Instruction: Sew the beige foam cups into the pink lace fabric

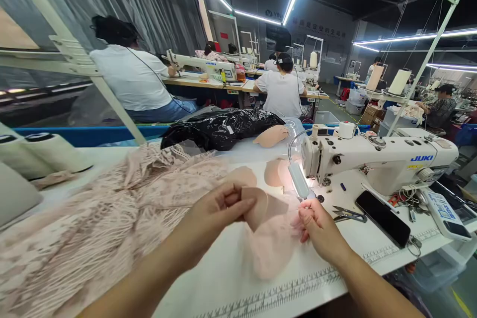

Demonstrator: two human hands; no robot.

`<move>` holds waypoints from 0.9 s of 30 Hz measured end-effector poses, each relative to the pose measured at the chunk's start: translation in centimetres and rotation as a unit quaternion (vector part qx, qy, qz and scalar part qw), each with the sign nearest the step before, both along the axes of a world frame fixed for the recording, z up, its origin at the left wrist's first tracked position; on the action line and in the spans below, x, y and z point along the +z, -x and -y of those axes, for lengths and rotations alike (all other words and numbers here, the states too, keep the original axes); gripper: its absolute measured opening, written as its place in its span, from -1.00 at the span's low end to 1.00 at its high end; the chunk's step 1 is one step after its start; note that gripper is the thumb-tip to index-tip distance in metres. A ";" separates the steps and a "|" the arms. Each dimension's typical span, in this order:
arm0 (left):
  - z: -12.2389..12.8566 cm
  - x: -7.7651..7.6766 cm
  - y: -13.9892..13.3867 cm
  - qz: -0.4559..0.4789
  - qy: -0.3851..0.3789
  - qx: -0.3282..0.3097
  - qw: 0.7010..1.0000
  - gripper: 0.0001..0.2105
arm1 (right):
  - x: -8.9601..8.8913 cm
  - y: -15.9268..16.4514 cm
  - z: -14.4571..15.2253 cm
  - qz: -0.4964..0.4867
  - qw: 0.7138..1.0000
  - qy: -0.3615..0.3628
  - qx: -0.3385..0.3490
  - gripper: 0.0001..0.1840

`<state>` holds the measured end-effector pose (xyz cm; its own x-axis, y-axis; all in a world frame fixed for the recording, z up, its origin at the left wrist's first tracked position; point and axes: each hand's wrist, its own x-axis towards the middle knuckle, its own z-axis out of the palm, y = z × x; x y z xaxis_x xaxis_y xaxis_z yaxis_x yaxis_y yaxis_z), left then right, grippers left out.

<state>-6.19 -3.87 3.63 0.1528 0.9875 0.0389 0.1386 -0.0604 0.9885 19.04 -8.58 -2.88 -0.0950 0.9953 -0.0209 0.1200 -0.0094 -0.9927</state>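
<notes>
My left hand (227, 208) pinches the upper left edge of a beige, curved fabric piece (257, 206), thumb against fingers. My right hand (315, 226) is closed at the right side, its fingertips on the edge of a thin pink fabric piece (274, 248) that hangs below and overlaps the beige one. Both hands are in front of the white sewing machine (372, 159), close to its lit lamp (298, 181). Other beige fabric pieces (274, 171) lie behind, left of the machine head. The needle area is partly hidden by the lamp.
Pink lace fabric (149, 198) is heaped on the left of the table. A black plastic bag (223, 129) lies behind. Right of my right hand are thread snips (350, 214) and a phone (383, 218). A ruler strip (276, 295) runs along the front edge. Co-workers sit further back.
</notes>
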 end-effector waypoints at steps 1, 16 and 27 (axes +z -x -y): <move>1.0 -0.5 -0.1 0.023 0.034 -0.032 0.999 -0.54 | 0.1 -0.1 0.3 -0.005 1.000 0.002 0.005 -0.38; 4.2 -1.2 -0.9 -0.197 -0.226 -0.093 0.949 -0.38 | 5.9 -0.1 4.0 0.260 0.930 -0.237 0.109 -0.50; 5.0 3.4 -2.8 -0.135 -0.035 -0.404 0.904 -0.78 | 16.0 -0.9 4.8 0.369 0.845 -0.240 0.304 -0.71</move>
<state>-3.38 -8.84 7.03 0.8364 0.5460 -0.0485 0.2562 -0.3111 0.9152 19.89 -13.35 13.12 -0.7291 0.6777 0.0954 0.5454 0.6596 -0.5172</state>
